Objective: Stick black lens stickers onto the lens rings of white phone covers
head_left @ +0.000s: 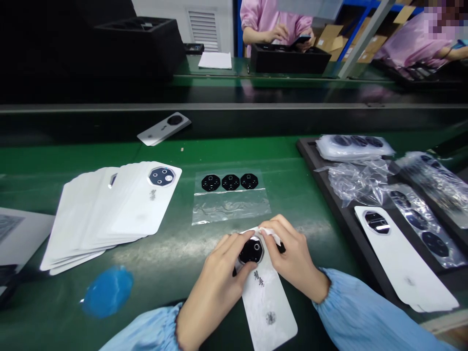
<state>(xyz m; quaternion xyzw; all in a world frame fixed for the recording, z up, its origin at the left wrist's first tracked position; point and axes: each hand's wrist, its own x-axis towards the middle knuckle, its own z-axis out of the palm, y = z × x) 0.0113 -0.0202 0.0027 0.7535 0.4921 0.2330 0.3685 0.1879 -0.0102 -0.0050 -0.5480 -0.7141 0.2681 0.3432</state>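
Note:
A white phone back cover point(268, 300) lies at the front middle, tilted slightly, with dark lettering and a small round print. At its upper end is a shiny black camera lens panel point(251, 251) in an octagonal ring. My left hand point(215, 270) grips the cover's left side, thumb and forefinger around the panel. Pinched in my right hand point(292, 253) is a crumpled piece of white cloth or tissue point(272, 235), against the cover's top right edge. Just beyond my hands, a clear plastic bag point(230, 207) bears three black lens panels point(230, 182).
Fanned white covers point(127, 214) lie left, near a blue round patch point(107, 291). One cover point(164, 129) rests at the back. At right, a dark tray point(329, 207) holds bagged panels point(419, 219) and white covers point(405, 263). People in pink point(270, 22) work across the line.

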